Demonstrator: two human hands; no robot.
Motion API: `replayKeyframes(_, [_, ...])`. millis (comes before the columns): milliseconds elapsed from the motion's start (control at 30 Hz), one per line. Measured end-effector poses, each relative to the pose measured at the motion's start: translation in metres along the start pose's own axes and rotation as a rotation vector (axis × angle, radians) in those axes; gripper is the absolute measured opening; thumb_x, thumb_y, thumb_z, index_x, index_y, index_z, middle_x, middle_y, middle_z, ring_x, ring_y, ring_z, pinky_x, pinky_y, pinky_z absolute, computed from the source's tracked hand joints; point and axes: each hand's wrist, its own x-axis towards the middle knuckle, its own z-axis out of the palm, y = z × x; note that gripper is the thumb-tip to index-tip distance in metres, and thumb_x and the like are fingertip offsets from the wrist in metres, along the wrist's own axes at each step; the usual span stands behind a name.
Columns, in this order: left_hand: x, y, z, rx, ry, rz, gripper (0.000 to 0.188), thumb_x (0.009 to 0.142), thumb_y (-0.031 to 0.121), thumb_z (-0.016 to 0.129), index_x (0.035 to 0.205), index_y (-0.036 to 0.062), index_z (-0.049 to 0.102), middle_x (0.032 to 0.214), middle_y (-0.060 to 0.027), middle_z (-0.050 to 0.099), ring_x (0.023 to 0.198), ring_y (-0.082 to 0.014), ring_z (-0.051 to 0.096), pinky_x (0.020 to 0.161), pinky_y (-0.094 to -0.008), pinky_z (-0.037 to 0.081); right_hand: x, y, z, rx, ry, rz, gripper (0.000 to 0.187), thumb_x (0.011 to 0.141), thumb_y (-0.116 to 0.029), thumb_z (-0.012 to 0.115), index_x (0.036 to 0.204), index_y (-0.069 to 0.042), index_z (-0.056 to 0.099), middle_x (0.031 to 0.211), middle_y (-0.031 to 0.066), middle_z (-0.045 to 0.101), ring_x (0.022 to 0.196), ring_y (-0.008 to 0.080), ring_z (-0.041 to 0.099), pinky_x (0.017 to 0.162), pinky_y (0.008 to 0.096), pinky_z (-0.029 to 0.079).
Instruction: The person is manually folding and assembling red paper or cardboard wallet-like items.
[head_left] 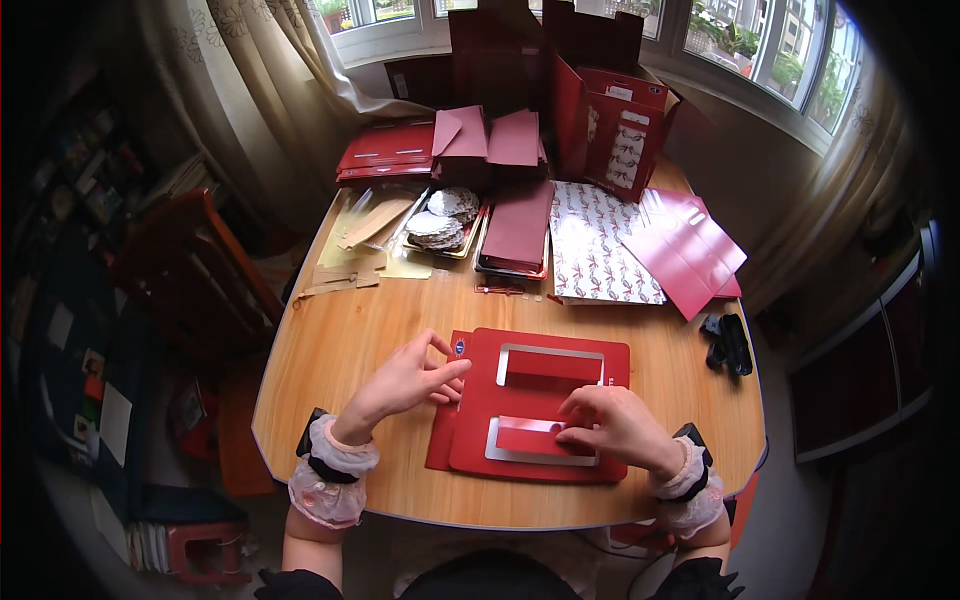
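A flat red card panel (540, 402) with two white-edged rectangular cutouts lies in front of me, on top of another red card piece (440, 440) that sticks out at its left. My left hand (405, 378) is open at the panel's left edge, fingers apart and the tips close to the card. Over the lower cutout, my right hand (618, 425) bends its thumb and fingers around the right end of a red card strip (525, 437). The strip's upper side catches the light. The fingers hide its right end.
Farther back are white scalloped pieces (440, 222) in a tray, a dark red card stack (518, 228), patterned sheets (600, 245) and glossy pink-red sheets (690, 250). A red box (625, 130) stands behind. A black strap-like item (735, 345) lies at the right edge.
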Motion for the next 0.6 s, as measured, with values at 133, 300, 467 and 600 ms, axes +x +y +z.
replayKeyframes(133, [-0.002, 0.011, -0.003, -0.072, -0.034, -0.048, 0.042, 0.104, 0.031, 0.067, 0.123, -0.0012, 0.047, 0.101, -0.0216, 0.076, 0.088, -0.0240, 0.078, 0.074, -0.0307, 0.064, -0.002, 0.003, 0.000, -0.084, 0.072, -0.061, 0.035, 0.085, -0.028, 0.084, 0.107, -0.007, 0.067, 0.087, 0.0090, 0.071, 0.082, 0.0262, 0.071, 0.073, 0.0378, 0.055])
replayKeyframes(300, [0.011, 0.001, -0.014, -0.296, -0.145, -0.105, 0.046, 0.103, 0.037, 0.068, 0.123, 0.0019, 0.047, 0.106, -0.0216, 0.074, 0.092, -0.0232, 0.077, 0.080, -0.0319, 0.064, 0.002, 0.006, 0.004, -0.048, 0.077, -0.050, 0.039, 0.083, -0.027, 0.086, 0.109, -0.007, 0.066, 0.085, 0.0085, 0.068, 0.080, 0.0263, 0.069, 0.071, 0.0386, 0.053])
replayKeyframes(467, [0.023, -0.021, -0.007, -0.578, -0.369, -0.060, 0.034, 0.107, 0.028, 0.062, 0.126, 0.0022, 0.052, 0.112, -0.0180, 0.074, 0.098, -0.0223, 0.076, 0.084, -0.0310, 0.063, 0.000, 0.000, 0.001, -0.040, 0.063, -0.008, 0.040, 0.078, -0.023, 0.090, 0.108, -0.007, 0.068, 0.083, 0.0074, 0.067, 0.075, 0.0211, 0.067, 0.070, 0.0353, 0.054])
replayKeyframes(600, [0.016, -0.018, 0.005, -0.682, -0.456, -0.050, 0.032, 0.109, 0.022, 0.059, 0.132, 0.0015, 0.055, 0.124, -0.0134, 0.070, 0.106, -0.0212, 0.073, 0.090, -0.0317, 0.061, -0.002, -0.002, -0.002, -0.031, 0.084, -0.026, 0.045, 0.077, -0.020, 0.091, 0.112, -0.007, 0.066, 0.086, 0.0075, 0.068, 0.078, 0.0217, 0.068, 0.072, 0.0355, 0.054])
